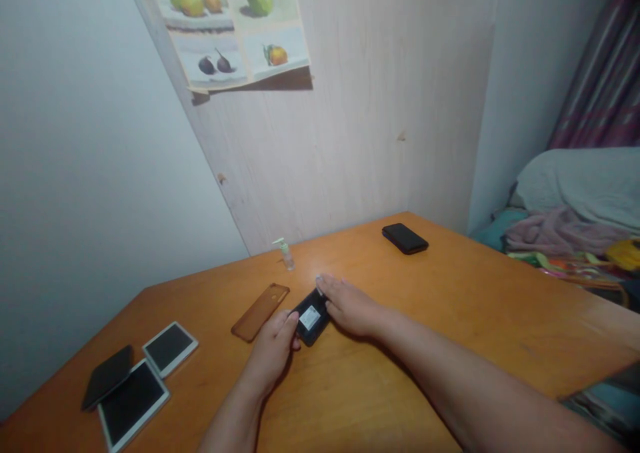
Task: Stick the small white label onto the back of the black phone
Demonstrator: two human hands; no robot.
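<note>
A dark phone (316, 333) with a white label on its upward face is tilted just above or on the table; I cannot tell which. My left hand (273, 350) is closed on its left edge, thumb on top. Across the phone's far right end lies my right hand (347, 304), its fingers together. Something small and pale shows at those fingertips, too small to name. Left of the phone, a brown translucent phone case (260, 312) lies on the table. Behind them stands a small clear pump bottle (287, 256) with a pale green top.
Two white-framed tablets (171, 348) lie at the left of the wooden table (370, 393), a dark flat device (107, 376) resting partly on one. A black flat object (406, 238) sits at the back right. Walls rise behind; piled cloth (555, 230) is at the far right.
</note>
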